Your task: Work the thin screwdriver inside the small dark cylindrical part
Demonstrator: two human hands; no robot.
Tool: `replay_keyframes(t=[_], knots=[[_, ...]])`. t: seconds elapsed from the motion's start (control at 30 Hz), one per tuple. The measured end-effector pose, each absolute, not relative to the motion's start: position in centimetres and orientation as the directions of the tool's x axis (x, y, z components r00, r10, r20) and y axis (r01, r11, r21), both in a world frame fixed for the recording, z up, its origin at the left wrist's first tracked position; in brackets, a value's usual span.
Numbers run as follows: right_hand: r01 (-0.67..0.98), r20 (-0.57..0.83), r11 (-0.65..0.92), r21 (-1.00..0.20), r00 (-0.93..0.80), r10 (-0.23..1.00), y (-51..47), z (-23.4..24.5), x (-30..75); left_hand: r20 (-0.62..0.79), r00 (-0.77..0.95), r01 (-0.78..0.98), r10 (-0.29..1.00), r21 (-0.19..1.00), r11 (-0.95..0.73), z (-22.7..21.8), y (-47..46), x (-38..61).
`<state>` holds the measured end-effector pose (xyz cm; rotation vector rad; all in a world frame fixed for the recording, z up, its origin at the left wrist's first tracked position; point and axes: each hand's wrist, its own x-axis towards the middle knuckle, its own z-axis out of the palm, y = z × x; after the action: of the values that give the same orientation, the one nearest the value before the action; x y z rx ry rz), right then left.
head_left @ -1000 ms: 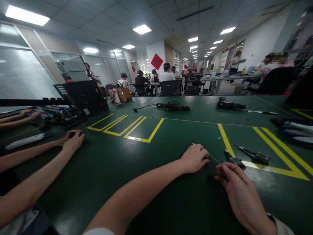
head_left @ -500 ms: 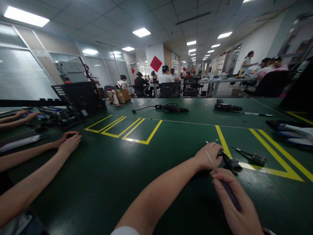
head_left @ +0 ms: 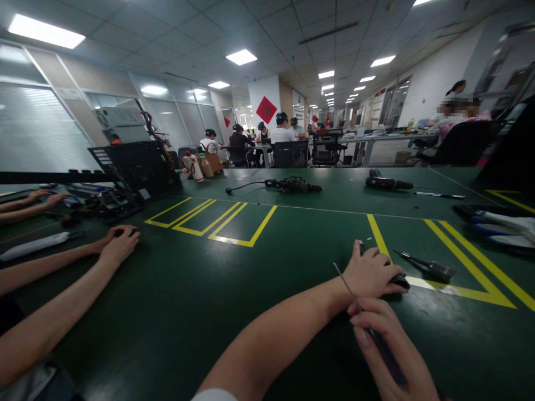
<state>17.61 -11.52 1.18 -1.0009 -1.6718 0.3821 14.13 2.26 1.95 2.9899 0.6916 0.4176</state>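
Note:
My right hand (head_left: 387, 340) is closed round a screwdriver (head_left: 388, 361); its dark handle lies in the palm and its thin metal shaft points up and left. Just beyond, my left hand (head_left: 370, 273) reaches over a second dark-handled screwdriver (head_left: 401, 282) on the green table. Its fingers curl down round this tool and hide most of it; the metal tip shows by the thumb. To the right, another black screwdriver (head_left: 437, 270) lies apart from both hands, across the yellow-taped area.
A power drill (head_left: 388, 181), a thin pen-like tool (head_left: 438, 195) and a coiled black cable (head_left: 292, 184) lie farther back on the table (head_left: 200, 312). Blue-and-white pieces (head_left: 501, 228) lie at right. A co-worker's hands (head_left: 119, 245) rest at left, near computer parts (head_left: 134, 167).
My left hand has slid slightly right and spread over the dark-handled screwdriver, covering more of it. My right hand has shifted a little left and down with its screwdriver.

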Motion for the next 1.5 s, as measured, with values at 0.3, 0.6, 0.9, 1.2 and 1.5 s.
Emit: replay_keyframes(t=[0.3, 0.6, 0.9, 1.2, 1.5], knots=[[0.446, 0.643, 0.603, -0.661, -0.077, 0.762, -11.6, 1.4, 17.5, 0.341, 0.871, 0.367, 0.353, 0.024, -0.93, 1.9, 2.0, 14.1], [0.457, 0.746, 0.711, -0.535, -0.14, 0.651, -12.2, 1.9, 17.7, 0.507, 0.676, 0.395, 0.535, 0.363, -0.844, 3.0, -0.2, 11.2], [0.434, 0.702, 0.703, -0.564, -0.197, 0.685, -12.4, 1.6, 17.9, 0.366, 0.459, 0.429, 0.809, 0.707, -0.563, 2.7, -3.9, -1.0], [0.462, 0.549, 0.533, -0.709, -0.113, 0.828, -11.7, 0.7, 18.0, 0.25, 0.696, 0.519, 0.673, 0.474, -0.712, 2.2, -5.1, -3.1], [0.474, 0.484, 0.453, -0.755, -0.064, 0.873, -11.0, 1.4, 18.1, 0.215, 0.633, 0.476, 0.744, 0.65, -0.593, 2.9, -5.2, -3.6]])
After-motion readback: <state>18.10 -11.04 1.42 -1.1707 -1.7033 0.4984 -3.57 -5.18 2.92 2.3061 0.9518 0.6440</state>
